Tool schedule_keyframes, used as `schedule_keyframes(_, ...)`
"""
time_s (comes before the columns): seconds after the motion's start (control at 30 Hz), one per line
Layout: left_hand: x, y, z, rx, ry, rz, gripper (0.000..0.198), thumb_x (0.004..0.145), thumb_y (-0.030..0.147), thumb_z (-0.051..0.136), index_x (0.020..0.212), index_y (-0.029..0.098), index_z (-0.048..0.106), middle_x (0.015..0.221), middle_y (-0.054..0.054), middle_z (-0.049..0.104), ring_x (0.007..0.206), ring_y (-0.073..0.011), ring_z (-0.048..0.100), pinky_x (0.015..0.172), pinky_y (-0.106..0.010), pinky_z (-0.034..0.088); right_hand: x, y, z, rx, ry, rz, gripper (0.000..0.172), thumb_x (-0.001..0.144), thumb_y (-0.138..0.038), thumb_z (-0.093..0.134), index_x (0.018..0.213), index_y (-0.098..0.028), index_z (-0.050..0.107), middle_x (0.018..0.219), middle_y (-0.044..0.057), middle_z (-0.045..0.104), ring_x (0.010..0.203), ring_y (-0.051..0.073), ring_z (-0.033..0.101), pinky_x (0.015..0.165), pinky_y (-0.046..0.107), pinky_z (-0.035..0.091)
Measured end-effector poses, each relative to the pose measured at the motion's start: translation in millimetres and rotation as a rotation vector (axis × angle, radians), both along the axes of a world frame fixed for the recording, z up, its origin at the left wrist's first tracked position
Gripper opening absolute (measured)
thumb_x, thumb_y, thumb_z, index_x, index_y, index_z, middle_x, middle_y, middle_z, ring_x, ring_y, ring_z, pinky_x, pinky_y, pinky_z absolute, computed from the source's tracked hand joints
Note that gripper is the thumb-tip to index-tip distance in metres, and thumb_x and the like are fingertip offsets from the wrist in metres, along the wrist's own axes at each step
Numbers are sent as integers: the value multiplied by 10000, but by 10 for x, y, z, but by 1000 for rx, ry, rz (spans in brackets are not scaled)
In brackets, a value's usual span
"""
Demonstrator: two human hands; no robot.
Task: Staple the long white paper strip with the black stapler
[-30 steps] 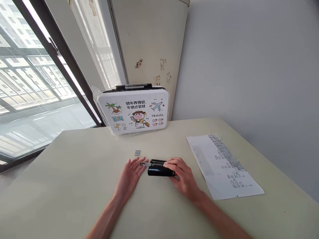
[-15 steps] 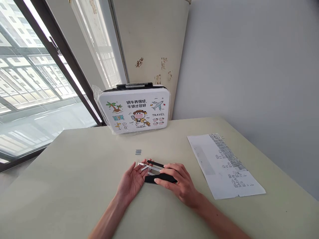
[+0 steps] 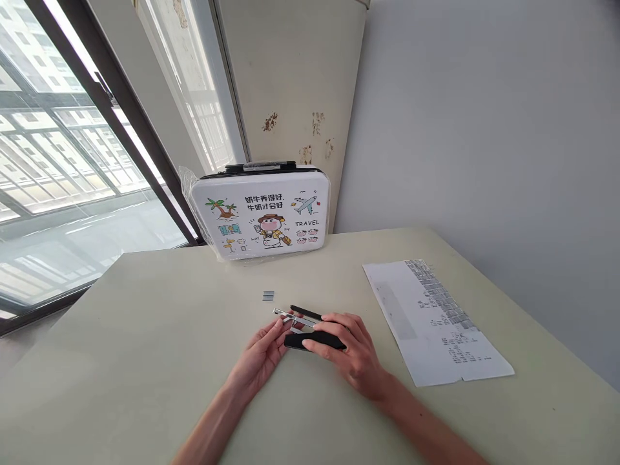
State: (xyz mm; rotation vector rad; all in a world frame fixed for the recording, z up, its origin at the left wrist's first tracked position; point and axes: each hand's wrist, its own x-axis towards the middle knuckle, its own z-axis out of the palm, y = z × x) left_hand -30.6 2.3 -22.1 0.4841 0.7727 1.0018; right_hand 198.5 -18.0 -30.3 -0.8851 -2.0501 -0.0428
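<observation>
Head view: right hand (image 3: 356, 354) palm-down, clasping opened stapler (image 3: 296, 340); left hand (image 3: 259, 356) fingertips pinching its metal rail (image 3: 285, 315).

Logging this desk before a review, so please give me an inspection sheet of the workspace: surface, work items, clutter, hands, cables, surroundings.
Surface: pale table, flat.
Job's things: black stapler hinged open, metal rail showing; short staple strip lies apart behind it.
Clutter: printed sheet at right; cartoon travel case in plastic wrap at the far edge.
Hands: right hand grips the stapler's black body; left hand fingers pinch its metal rail.
Cables: nothing seen.
Surroundings: window left, plain wall right, stained cabinet behind.
</observation>
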Motion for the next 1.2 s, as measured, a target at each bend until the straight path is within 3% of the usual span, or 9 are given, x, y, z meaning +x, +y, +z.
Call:
schedule_keyframes(0.2,-21,59,8,-95,38,137,205,982,149,616,1139,126,747,1222,-146,739,1164,-230,699,973,-297,570,34,20,-48,-103,125,-23,519,1007,-105,564,1343,-488,664,1227,15,731,1228,274,637,1005,474,528)
schedule_keyframes(0.3,-35,82,31,-109,24,201,128,935,166,618,928,130,740,986,-98,724,864,-164,703,775,-256,581,15,45,-48,-112,243,-66,564,983,-47,562,1300,-496,686,1173,18,717,1192,254,633,995,492,552)
schedule_keyframes(0.37,-41,66,60,-96,15,205,99,908,203,647,880,135,714,795,-28,623,643,-105,576,611,-222,512,-1,60,-32,-148,324,-59,539,975,-46,566,1277,-471,702,1151,33,702,1172,248,627,976,492,574)
schedule_keyframes(0.47,-36,-1,109,31,222,203,272,889,294,710,1133,175,716,703,51,466,569,-93,410,554,-214,405,-13,72,-22,-280,425,-36,468,954,-88,604,1262,-423,711,1163,57,680,1164,256,623,902,451,614)
schedule_keyframes(0.57,-5,-77,137,269,634,193,569,874,405,736,1411,256,619,753,53,446,644,-125,418,627,-234,388,-21,76,-51,-398,486,-15,414,942,-129,626,1251,-390,715,1178,64,673,1145,255,638,861,410,623)
schedule_keyframes(0.7,61,-150,103,470,819,93,631,877,431,717,1470,256,593,772,48,392,634,-133,360,620,-248,346,-50,75,-85,-478,543,-7,301,955,-210,665,1210,-355,729,1167,66,683,1116,245,662,876,391,614)
schedule_keyframes(0.9,132,-203,33,552,806,-19,571,859,368,724,1410,235,656,747,43,380,637,-141,337,592,-248,321,-80,73,-52,-535,549,-21,227,960,-327,686,1182,-321,736,1118,64,721,1017,236,707,824,366,616)
schedule_keyframes(1.07,126,-169,41,358,612,88,513,859,399,733,1337,220,681,774,32,466,640,-133,399,598,-247,349,-145,249,-110,-567,520,-146,292,939,-368,684,1215,-279,721,1087,67,756,969,237,718,858,376,602)
schedule_keyframes(1.2,60,-90,9,149,258,155,344,873,326,726,1173,157,719,735,41,453,587,-95,372,577,-226,379,-328,554,-201,-543,458,-269,315,916,-346,676,1219,-272,724,1125,74,767,1014,255,715,899,398,580)
